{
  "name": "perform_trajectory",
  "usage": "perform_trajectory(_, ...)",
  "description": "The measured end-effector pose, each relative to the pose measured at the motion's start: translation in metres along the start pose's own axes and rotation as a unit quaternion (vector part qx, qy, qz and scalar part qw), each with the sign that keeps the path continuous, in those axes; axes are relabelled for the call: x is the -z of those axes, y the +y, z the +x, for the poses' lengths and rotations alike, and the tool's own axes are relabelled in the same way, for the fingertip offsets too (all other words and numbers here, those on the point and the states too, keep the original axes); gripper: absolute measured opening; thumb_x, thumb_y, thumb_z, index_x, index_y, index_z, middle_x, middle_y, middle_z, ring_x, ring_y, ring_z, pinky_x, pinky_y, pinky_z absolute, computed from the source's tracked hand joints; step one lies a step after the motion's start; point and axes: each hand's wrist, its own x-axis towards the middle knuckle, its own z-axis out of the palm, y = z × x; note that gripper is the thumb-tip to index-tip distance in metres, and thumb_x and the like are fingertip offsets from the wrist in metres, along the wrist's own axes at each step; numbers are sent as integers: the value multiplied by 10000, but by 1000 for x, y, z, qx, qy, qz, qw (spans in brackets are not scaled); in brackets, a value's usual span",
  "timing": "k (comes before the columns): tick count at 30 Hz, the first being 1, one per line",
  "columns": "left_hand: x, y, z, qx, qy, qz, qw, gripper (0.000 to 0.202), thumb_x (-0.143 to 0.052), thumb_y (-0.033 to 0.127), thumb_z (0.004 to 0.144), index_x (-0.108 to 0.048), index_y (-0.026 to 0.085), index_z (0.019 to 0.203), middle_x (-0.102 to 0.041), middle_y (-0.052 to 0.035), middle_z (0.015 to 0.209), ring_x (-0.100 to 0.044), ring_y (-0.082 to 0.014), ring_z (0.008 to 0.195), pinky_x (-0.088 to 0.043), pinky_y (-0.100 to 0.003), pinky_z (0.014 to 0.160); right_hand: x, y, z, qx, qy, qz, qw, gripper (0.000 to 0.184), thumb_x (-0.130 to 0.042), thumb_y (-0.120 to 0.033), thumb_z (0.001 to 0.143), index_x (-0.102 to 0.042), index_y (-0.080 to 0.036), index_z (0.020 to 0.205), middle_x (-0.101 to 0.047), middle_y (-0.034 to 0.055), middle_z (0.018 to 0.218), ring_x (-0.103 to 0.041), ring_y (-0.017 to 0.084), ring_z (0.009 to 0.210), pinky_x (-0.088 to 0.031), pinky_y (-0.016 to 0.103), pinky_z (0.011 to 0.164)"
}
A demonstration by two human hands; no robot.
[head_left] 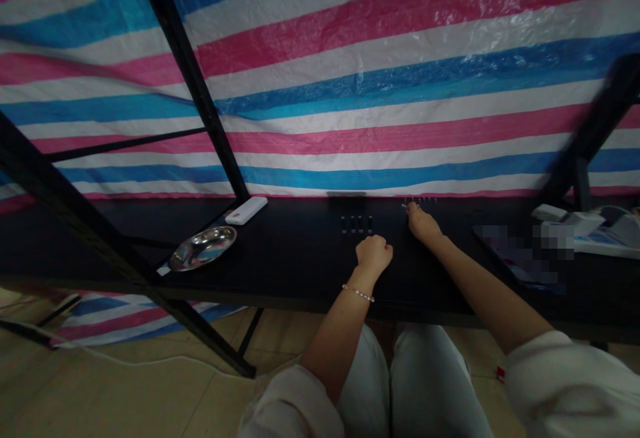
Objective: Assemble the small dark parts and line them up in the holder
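Starting nearest you: pale trousers (425, 385) at 6 o'clock, with both forearms running up onto the black table (280, 271). Your left hand (373, 253), bead bracelet (358, 293) on the wrist, rests on the table as a closed fist, fingers curled tight. I can't tell whether anything is inside it. Just past the fist, at its 11 o'clock, four dark blocks (356, 224) stand in a neat row, apart from the fist and untouched.

Your right hand (423, 223) reaches further out, at 1 o'clock of the fist. Its fingers stretch forward, tips at the left end of a row of tiny pins (425, 200) close to the table's back edge. It's too small and dim to tell whether you pinch a pin or only touch it.

Progress, my read: the four blocks look placed and lined up, so that part seems done. The pin row is what's in hand, at its left end. How many pins are left to handle can't be told.

At 9 o'clock there's a metal dish (203, 248), with a white box (246, 211) beyond it. At 3 o'clock lie papers (600, 241). A black frame (200, 91) crosses on the left. Farthest back, at 12 o'clock, hangs a striped tarp (400, 58).
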Motion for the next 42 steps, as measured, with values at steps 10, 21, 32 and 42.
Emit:
perform_trajectory(10, 1, 3, 1, 13, 35, -48, 998, 270, -415, 279, 803, -649, 174, 719, -646, -72, 748, -607, -180, 739, -440, -273, 659, 27, -4, -17, -4, 72, 40, 997, 295, -238, -214, 901, -389, -115, 1134, -574, 188, 1028, -605, 252, 854, -422, 336, 709)
perform_trajectory(21, -4, 1, 6, -122, 153, -203, 959, 206, -494, 259, 793, -594, 177, 954, -570, -7, 736, -515, -97, 666, -406, -211, 662, 10, -35, -62, 97, 125, 281, 946, 231, -340, -258, 857, -498, -171, 1002, -621, 112, 962, -597, 198, 882, -442, 296, 761)
perform_trajectory(32, -9, 1, 11, -87, 134, -299, 941, 151, -501, 214, 777, -571, 156, 898, -633, -31, 830, -539, -84, 621, -412, -207, 622, 5, -28, -68, 140, 148, 291, 935, 289, -318, -228, 860, -546, -149, 1020, -601, 119, 1019, -560, 183, 965, -428, 313, 847)
perform_trajectory(42, -8, 2, 13, -95, 127, -403, 901, 232, -448, 228, 790, -599, 148, 948, -631, -21, 780, -449, -46, 476, -366, -179, 484, -6, -22, -63, 132, 80, 249, 956, 286, -325, -162, 842, -563, -153, 999, -616, 106, 981, -574, 177, 901, -438, 292, 784)
